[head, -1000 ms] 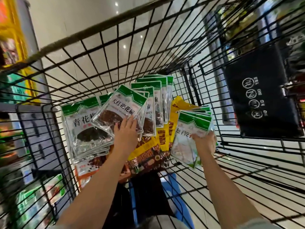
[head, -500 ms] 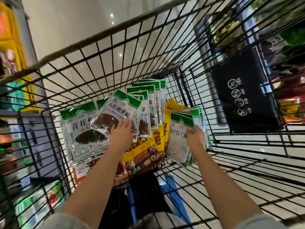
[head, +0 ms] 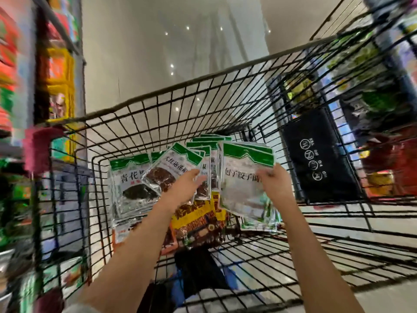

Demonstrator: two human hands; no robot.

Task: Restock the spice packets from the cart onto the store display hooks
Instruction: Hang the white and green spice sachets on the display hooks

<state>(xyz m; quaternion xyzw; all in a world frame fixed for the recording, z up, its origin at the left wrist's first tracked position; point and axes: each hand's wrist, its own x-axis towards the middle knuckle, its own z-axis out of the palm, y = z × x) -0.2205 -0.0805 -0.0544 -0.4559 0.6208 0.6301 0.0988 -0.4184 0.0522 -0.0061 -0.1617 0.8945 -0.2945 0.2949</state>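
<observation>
**Cart shot, mid-restock**

The black wire cart (head: 171,89) sat on a glossy pale floor (head: 135,53) with lights reflected in it, and blurry shelves (head: 11,64) alongside. Packets (head: 130,177) were piled at its far end. The right hand (head: 276,186) had its grip tight round a green-topped stack (head: 243,177). The left hand (head: 185,190) had fingers on a red-pepper packet (head: 167,170); couldn't tell if that grip had closed.

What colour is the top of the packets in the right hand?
Green. The packets in the right hand show it best in the head view.

Spice packets (head: 135,177) stand inside the cart (head: 225,98), sign (head: 316,154) to their right.
</observation>
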